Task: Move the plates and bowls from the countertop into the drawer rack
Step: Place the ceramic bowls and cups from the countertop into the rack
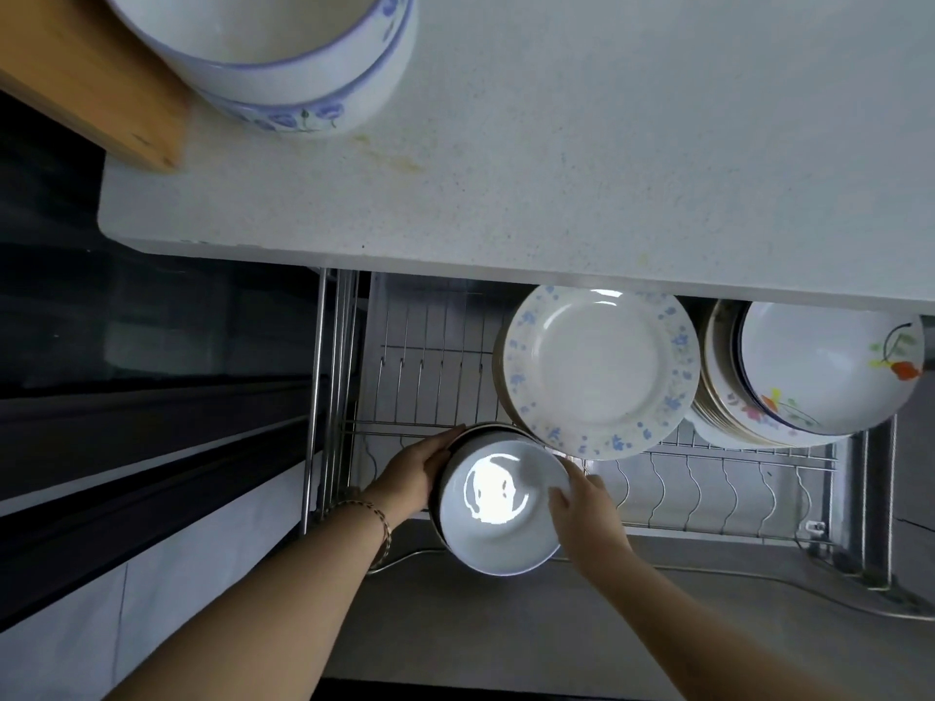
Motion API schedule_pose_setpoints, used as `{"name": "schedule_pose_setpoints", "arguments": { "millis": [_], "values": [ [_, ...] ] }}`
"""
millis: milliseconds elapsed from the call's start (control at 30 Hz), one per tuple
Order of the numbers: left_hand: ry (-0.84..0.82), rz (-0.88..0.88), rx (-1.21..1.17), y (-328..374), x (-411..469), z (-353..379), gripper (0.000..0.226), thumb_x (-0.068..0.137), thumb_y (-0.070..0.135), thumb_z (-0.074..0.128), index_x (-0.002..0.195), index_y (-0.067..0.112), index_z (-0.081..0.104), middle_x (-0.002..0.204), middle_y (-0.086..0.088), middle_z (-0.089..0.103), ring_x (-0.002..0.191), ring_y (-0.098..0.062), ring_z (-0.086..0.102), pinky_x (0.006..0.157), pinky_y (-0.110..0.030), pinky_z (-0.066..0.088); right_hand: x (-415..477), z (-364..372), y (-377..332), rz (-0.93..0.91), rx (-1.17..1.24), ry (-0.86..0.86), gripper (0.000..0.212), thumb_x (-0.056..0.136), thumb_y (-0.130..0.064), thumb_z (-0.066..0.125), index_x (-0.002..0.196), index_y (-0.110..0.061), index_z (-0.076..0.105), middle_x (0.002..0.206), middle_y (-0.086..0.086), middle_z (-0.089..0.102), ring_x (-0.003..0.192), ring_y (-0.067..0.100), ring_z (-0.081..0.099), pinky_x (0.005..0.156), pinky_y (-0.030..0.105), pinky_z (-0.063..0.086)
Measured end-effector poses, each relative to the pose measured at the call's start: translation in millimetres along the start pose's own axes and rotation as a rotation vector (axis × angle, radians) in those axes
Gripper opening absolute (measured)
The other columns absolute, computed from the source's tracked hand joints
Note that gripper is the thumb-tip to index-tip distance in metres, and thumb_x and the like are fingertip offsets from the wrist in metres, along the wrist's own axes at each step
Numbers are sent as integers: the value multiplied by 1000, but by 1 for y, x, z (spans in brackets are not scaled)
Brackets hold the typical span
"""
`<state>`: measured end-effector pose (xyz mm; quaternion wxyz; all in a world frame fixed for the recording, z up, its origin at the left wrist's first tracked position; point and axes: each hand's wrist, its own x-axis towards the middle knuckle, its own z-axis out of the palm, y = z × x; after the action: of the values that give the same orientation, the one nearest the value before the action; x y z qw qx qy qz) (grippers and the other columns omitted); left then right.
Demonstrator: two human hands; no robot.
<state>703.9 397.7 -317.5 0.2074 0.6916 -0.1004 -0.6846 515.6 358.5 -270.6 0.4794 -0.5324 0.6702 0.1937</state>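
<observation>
The left hand (415,473) and right hand (582,508), arms stretched down, curl round opposite rims of one bowl stack (498,508) at the rack's (708,478) front left; its count is unclear. Two plate piles, blue-flowered (602,371) and red-flowered (830,366), fill the rack's right. Two nested bowls (283,58) sit on the counter (556,144) above the rack.

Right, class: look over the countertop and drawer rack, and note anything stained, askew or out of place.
A yellowish-brown stain marks the countertop beside the blue-flowered bowls. Nothing else stands out; left hand and right hand hold white bowls at the drawer rack.
</observation>
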Motion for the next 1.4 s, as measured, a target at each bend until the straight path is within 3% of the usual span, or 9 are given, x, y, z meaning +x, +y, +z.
{"name": "schedule_pose_setpoints", "arguments": {
  "millis": [133, 300, 467, 700, 833, 933, 1033, 1233, 1400],
  "values": [
    [53, -26, -127, 8, -6, 5, 19, 95, 11, 50, 101, 7, 67, 77, 2, 74, 82, -20, 61, 71, -20, 55, 4, 4, -6, 70, 6, -69, 47, 96, -15, 39, 142, -15, 32, 131, 19, 52, 118, 35, 53, 95, 35, 42],
    [163, -30, 82, 5, -11, 1, 34, 94, 15, 53, 127, 8, 60, 126, -17, 61, 116, -34, 57, 91, -41, 49, 6, 1, -6, 89, 60, -81, 47, 91, -6, 40, 136, -16, 44, 123, 16, 62, 112, 33, 57, 82, 27, 41],
    [204, -186, -181, 1, -11, 8, 32, 92, 27, 57, 117, 9, 67, 96, -13, 68, 73, -25, 61, 69, -29, 48, 1, 4, -7, 64, 82, -42, 51, 88, -4, 39, 137, -19, 43, 120, 14, 63, 107, 33, 58, 73, 24, 36],
    [-7, -242, -374, 3, -13, 23, 47, 99, 51, 20, 114, 27, 58, 105, -10, 65, 93, -27, 60, 77, -31, 47, -4, 7, -2, 72, 65, -7, 52, 88, -3, 36, 138, -16, 40, 119, 20, 60, 106, 36, 58, 79, 31, 43],
    [-10, -227, -363, 7, -18, 26, 48, 98, 52, 21, 94, 25, 62, 85, -4, 71, 86, -25, 61, 77, -34, 48, -6, 3, -9, 89, 67, 41, 53, 88, -2, 36, 138, -20, 38, 126, 18, 53, 110, 38, 56, 89, 37, 44],
    [35, -148, -218, 9, -24, 28, 44, 96, 54, 29, 115, 30, 60, 115, -6, 66, 115, -28, 57, 105, -46, 41, -12, -2, -8, 76, -20, 99, 47, 89, -5, 37, 132, -25, 42, 126, 13, 47, 106, 37, 58, 84, 38, 45],
    [12, 91, 141, 10, -34, 29, 49, 97, 47, 33, 143, 30, 37, 150, 3, 39, 139, -14, 34, 116, -29, 22, -13, -6, -8, 46, -88, 58, 47, 89, -5, 36, 132, -23, 41, 127, 14, 50, 111, 36, 56, 87, 37, 45],
    [106, 157, 453, 20, -41, 31, 43, 102, 32, 26, 133, 16, 51, 135, -8, 55, 125, -23, 50, 91, -21, 34, -6, -13, -14, 1, -201, -56, 54, 89, -1, 36, 140, -15, 28, 131, 17, 48, 121, 36, 50, 99, 40, 40],
    [145, 123, 480, 31, -44, 39, 45, 102, 34, 24, 132, 15, 52, 137, -7, 54, 126, -23, 49, 97, -24, 36, -2, -17, -13, 23, -213, -116, 58, 90, -2, 39, 144, -11, 19, 132, 19, 49, 122, 35, 50, 98, 38, 41]
  ]
}}
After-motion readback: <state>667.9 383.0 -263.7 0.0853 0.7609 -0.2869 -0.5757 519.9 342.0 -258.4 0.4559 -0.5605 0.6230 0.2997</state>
